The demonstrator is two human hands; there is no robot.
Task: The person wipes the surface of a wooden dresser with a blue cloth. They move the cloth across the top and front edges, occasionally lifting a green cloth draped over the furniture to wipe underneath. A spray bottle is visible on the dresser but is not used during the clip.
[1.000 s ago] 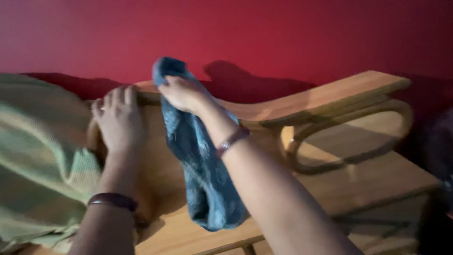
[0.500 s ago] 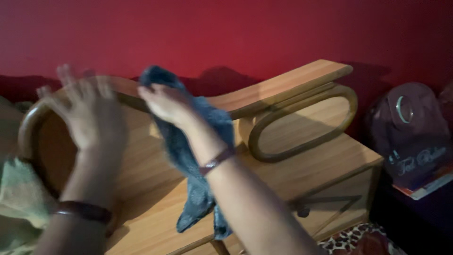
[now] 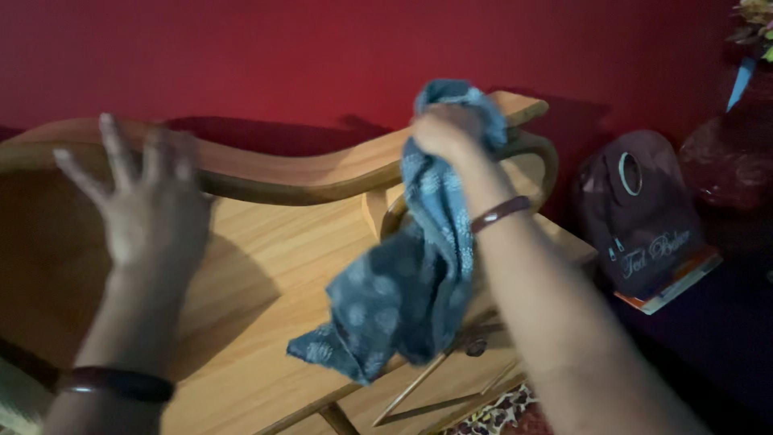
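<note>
Pressing the blue patterned cloth point(image 3: 419, 274) onto the curved wooden rail point(image 3: 282, 173) near its two o'clock end, the right hand point(image 3: 447, 129) grips it bunched. Left hand point(image 3: 149, 205), fingers spread and empty, hovers at nine o'clock. The left stretch looks unwiped, judging by position.

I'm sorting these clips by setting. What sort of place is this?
Probably a room in a home: curved wooden furniture against a red wall, and a dark bag on the floor. The right hand holds a blue cloth.
</note>
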